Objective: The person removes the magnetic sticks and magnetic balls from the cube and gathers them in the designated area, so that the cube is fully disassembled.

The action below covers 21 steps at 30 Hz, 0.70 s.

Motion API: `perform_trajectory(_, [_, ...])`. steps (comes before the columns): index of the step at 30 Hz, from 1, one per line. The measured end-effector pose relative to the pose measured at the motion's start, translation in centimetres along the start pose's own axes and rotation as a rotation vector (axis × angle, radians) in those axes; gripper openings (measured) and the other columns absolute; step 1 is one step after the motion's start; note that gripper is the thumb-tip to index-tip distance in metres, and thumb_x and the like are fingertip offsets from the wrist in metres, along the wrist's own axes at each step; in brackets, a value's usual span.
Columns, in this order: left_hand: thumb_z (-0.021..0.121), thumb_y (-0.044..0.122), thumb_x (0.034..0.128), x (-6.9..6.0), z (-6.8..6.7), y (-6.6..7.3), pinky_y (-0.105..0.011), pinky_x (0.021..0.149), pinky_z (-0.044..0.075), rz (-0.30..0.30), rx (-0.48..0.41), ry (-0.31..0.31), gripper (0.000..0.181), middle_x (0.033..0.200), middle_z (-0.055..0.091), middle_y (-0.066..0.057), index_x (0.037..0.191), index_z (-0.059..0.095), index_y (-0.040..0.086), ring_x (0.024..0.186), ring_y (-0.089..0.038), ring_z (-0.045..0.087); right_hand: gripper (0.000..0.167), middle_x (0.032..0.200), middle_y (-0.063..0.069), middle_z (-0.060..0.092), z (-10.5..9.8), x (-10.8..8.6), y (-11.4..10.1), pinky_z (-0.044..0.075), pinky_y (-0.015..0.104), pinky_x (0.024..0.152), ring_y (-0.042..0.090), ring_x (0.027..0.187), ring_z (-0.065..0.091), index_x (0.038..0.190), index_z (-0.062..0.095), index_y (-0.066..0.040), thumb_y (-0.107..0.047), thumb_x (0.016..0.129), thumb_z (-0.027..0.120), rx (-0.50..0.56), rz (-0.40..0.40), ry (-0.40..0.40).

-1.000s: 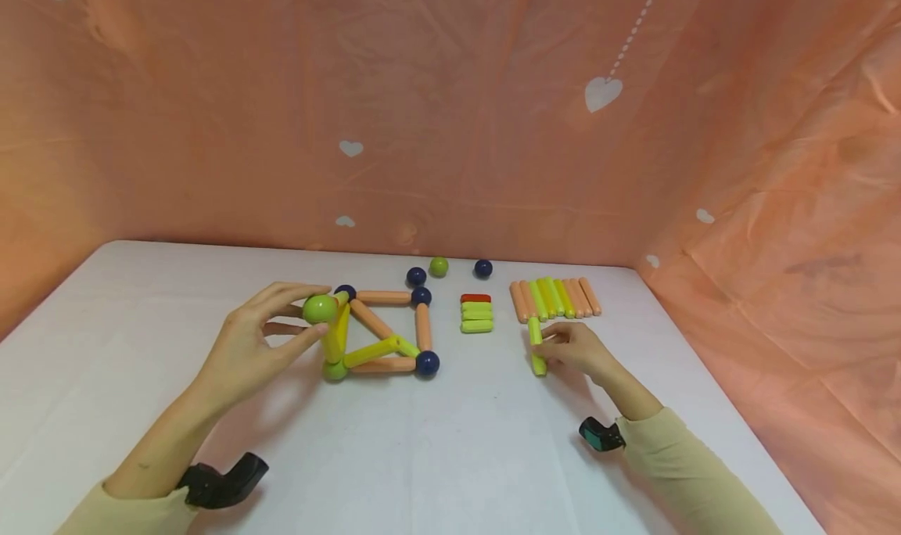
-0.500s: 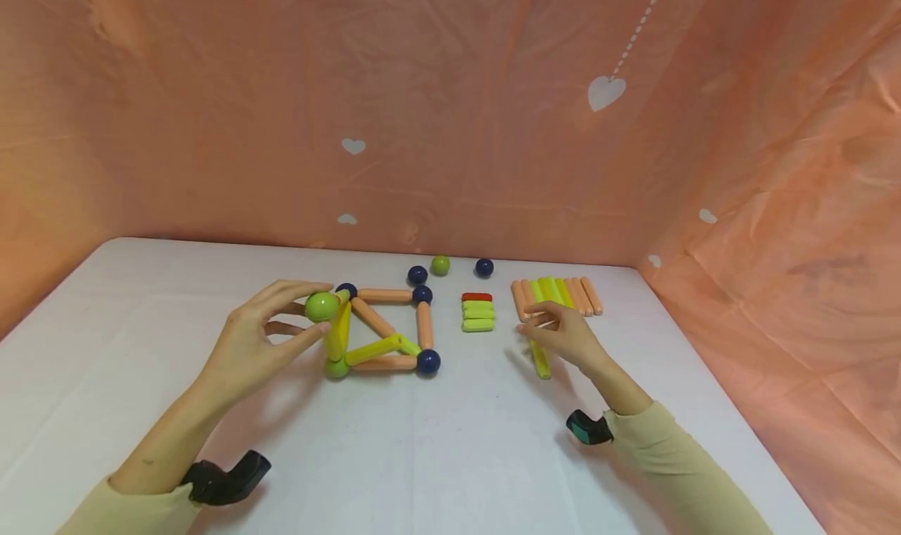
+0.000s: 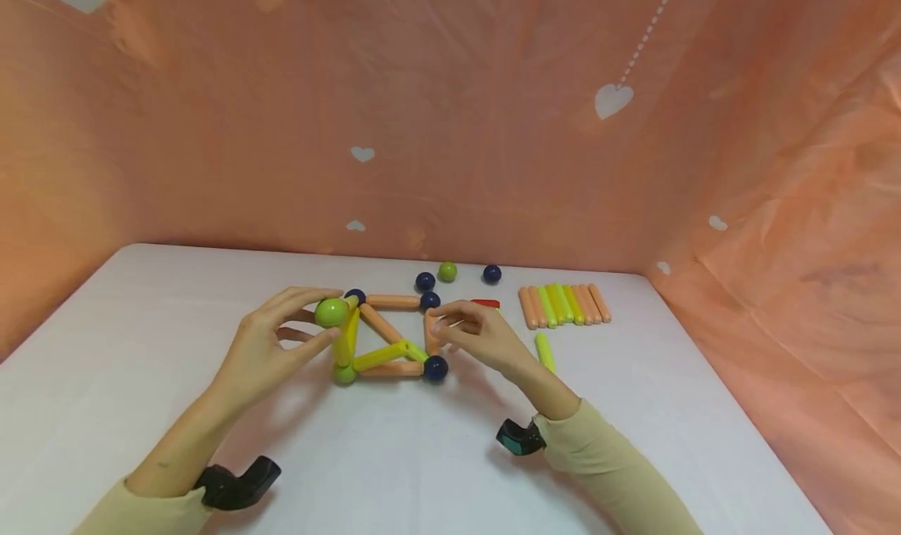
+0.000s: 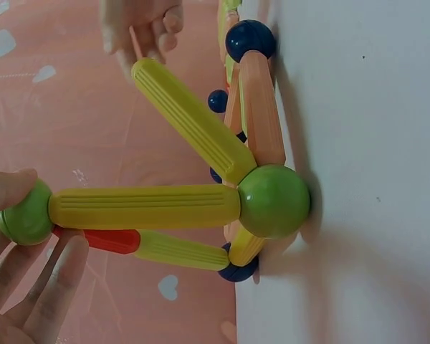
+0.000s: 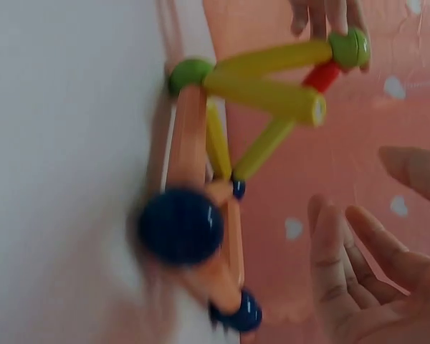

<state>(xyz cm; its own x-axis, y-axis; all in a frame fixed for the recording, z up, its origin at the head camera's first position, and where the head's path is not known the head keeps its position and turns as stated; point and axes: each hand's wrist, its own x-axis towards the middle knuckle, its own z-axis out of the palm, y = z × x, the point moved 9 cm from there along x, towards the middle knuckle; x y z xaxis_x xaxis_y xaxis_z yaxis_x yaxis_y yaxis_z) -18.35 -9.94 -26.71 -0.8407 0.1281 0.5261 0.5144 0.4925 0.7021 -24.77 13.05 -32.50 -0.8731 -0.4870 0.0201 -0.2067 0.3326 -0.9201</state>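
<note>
Head view, from the left: gripping green ball (image 3: 332,313) between thumb and fingers of left hand (image 3: 273,346), atop upright yellow stick (image 4: 143,207) rising from lower green ball (image 4: 274,201) on worktop (image 3: 380,457). In left wrist view, also running up from back navy ball (image 4: 236,274): lime stick (image 4: 183,251), then red stick (image 4: 113,241), toward held ball. Can't confirm contact up there, hidden by fingers. Next, sloping yellow stick (image 4: 193,118): fixed at lower green ball, free at raised end, no ball on it.

Base, closed by the look of it: orange sticks (image 3: 394,302), one yellow side, navy corners, diagonal across.

Further right, right hand (image 3: 486,338) by base's right side: fingers parted, loosely bent, holding nothing.

Unused: spare balls (image 3: 447,271) behind, spare red stick (image 3: 486,303) partly behind hand, loose lime stick (image 3: 545,353), row of sticks (image 3: 565,304) far right.

Would call it part-built: base done, upper part barely begun. No readable brands, labels or writing; just white hearts on curtain (image 3: 479,167).
</note>
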Motion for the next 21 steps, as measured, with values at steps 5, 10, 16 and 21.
perform_trajectory(5, [0.076, 0.004, 0.0796, 0.0, 0.4, 0.0, -0.016, 0.069, 0.054, 0.010, 0.016, 0.002, 0.043, 0.114, 0.064, -0.005, 0.120, 0.065, 0.012, 0.088, 0.003, 0.056, 0.037, 0.114, 0.015, 0.063, 3.4, 0.5, -1.1, 0.055, 0.030, 0.081, 0.024, 0.089, 0.067, 0.125, 0.059, -0.001, -0.016, 0.091, 0.065, -0.006, -0.036, -0.144])
perform_trajectory(10, [0.077, 0.002, 0.0782, 0.2, 0.7, 0.2, -0.017, 0.068, 0.054, 0.030, 0.039, 0.003, 0.044, 0.114, 0.064, -0.006, 0.120, 0.065, 0.010, 0.088, 0.000, 0.056, 0.031, 0.115, 0.012, 0.067, 5.6, 0.8, -1.9, 0.050, 0.018, 0.071, 0.005, 0.079, 0.062, 0.119, 0.064, -0.002, -0.015, 0.091, 0.064, -0.093, -0.124, -0.214])
perform_trajectory(16, [0.078, -0.001, 0.0757, 0.1, 0.8, 0.6, -0.017, 0.063, 0.054, 0.058, 0.044, 0.024, 0.045, 0.111, 0.065, -0.006, 0.118, 0.065, 0.008, 0.086, 0.001, 0.057, 0.022, 0.109, 0.012, 0.070, 5.9, 1.1, -1.6, 0.047, 0.014, 0.068, 0.000, 0.081, 0.058, 0.112, 0.069, -0.003, -0.012, 0.094, 0.059, -0.133, -0.128, -0.188])
perform_trajectory(21, [0.078, 0.000, 0.0757, 0.3, 0.8, 0.7, -0.016, 0.064, 0.054, 0.050, 0.045, 0.029, 0.046, 0.112, 0.065, -0.006, 0.119, 0.065, 0.008, 0.086, 0.002, 0.055, 0.023, 0.110, 0.016, 0.068, 6.2, 1.1, -0.2, 0.052, 0.019, 0.074, 0.007, 0.082, 0.062, 0.113, 0.067, 0.001, -0.003, 0.095, 0.055, -0.058, -0.033, -0.215])
